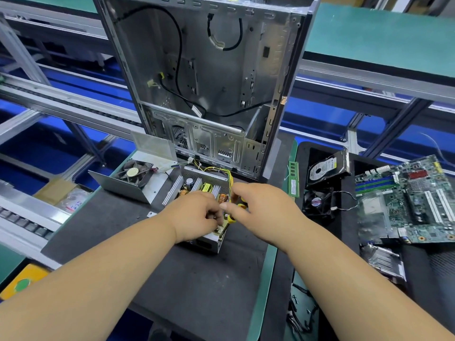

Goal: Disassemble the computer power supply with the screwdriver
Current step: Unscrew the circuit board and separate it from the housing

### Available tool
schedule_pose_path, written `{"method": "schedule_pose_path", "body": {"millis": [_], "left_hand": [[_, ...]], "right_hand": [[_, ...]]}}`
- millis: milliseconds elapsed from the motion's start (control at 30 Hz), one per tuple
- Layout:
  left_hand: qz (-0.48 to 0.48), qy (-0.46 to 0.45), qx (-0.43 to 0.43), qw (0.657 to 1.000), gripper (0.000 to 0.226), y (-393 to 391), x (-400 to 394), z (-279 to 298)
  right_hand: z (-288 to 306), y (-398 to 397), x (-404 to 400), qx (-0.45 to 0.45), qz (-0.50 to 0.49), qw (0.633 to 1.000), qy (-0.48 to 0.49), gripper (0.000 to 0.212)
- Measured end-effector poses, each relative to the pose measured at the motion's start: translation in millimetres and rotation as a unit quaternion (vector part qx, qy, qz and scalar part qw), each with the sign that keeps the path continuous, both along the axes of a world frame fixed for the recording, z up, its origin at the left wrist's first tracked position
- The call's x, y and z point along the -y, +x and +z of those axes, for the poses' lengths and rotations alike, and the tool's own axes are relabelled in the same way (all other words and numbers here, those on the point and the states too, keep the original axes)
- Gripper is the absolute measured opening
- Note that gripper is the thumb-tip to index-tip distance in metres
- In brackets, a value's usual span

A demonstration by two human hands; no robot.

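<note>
1. The power supply [197, 193] lies open on the dark mat [197, 279], just in front of the upright computer case [209, 82]; its heat sinks, coils and yellow transformer show, and a bundle of yellow and black wires [221, 172] leaves its far side
2. The left hand [194, 215] sits over the near half of the power supply with its fingers curled down into the unit; what they pinch, if anything, is hidden by the hand itself
3. The right hand [256, 205] is just beside the left, fingers curled round the yellow and black handle of the screwdriver [234, 212], which slants down toward the near right corner of the unit; its tip is hidden
4. The removed cover [133, 188], a bent metal sheet, rests on the mat to the left of the unit with a fan [134, 172] lying on it
5. To the right, a green memory stick [293, 178] lies along the mat's edge
6. Further right, on a black tray [302, 153], stand a hard drive [325, 168] and a small black fan [316, 201]
7. A green motherboard [406, 200] lies beyond them, with a finned heat sink [384, 260] nearer the person
</note>
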State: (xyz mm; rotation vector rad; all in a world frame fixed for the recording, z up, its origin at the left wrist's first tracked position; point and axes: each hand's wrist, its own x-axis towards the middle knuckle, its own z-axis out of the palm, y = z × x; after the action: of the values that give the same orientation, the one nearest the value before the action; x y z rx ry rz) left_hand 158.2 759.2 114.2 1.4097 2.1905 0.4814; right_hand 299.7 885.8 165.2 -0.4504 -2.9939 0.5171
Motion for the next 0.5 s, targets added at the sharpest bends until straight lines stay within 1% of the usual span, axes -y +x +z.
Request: {"method": "schedule_pose_path", "body": {"millis": [33, 100, 133, 167, 233, 333, 433, 467, 500], "left_hand": [[-0.004, 0.006, 0.007, 1.0, 0.026, -0.7, -0.7, -0.8], [-0.032, 0.008, 0.007, 0.999, 0.03, -4.5, -4.1, 1.2], [-0.058, 0.002, -0.014, 0.998, 0.03, -8.2, -6.9, 2.5], [-0.094, -0.008, -0.052, 0.994, 0.029, -12.2, -10.5, 4.0], [-0.17, -0.019, -0.129, 0.977, 0.025, -19.6, -18.9, 7.6], [-0.237, -0.022, -0.157, 0.959, 0.023, -23.6, -32.0, 10.5], [-0.287, -0.032, -0.173, 0.942, 0.025, -24.6, -44.4, 8.8], [-0.299, -0.032, -0.178, 0.937, 0.025, -24.4, -47.2, 7.5], [-0.312, -0.03, -0.184, 0.932, 0.025, -23.8, -49.4, 5.8]], "right_hand": [[-0.3, 0.0, -1.2, 0.006, -0.007, 1.0, 0.007, 0.031], [-0.3, 1.5, -1.9, 0.002, -0.016, 1.0, -0.009, 0.024], [-0.1, 3.2, -1.7, -0.005, -0.019, 0.999, -0.027, 0.02], [0.0, 5.4, -1.5, -0.011, -0.021, 0.999, -0.047, 0.016], [-0.8, 9.3, -1.5, -0.02, -0.03, 0.996, -0.086, 0.017], [-3.7, 13.8, 0.6, -0.027, -0.043, 0.991, -0.121, 0.022], [-7.6, 16.6, 3.9, -0.021, -0.061, 0.993, -0.103, 0.017], [-8.2, 17.5, 5.1, -0.02, -0.069, 0.995, -0.077, 0.015], [-8.5, 17.8, 5.8, -0.016, -0.075, 0.996, -0.045, 0.019]]}}
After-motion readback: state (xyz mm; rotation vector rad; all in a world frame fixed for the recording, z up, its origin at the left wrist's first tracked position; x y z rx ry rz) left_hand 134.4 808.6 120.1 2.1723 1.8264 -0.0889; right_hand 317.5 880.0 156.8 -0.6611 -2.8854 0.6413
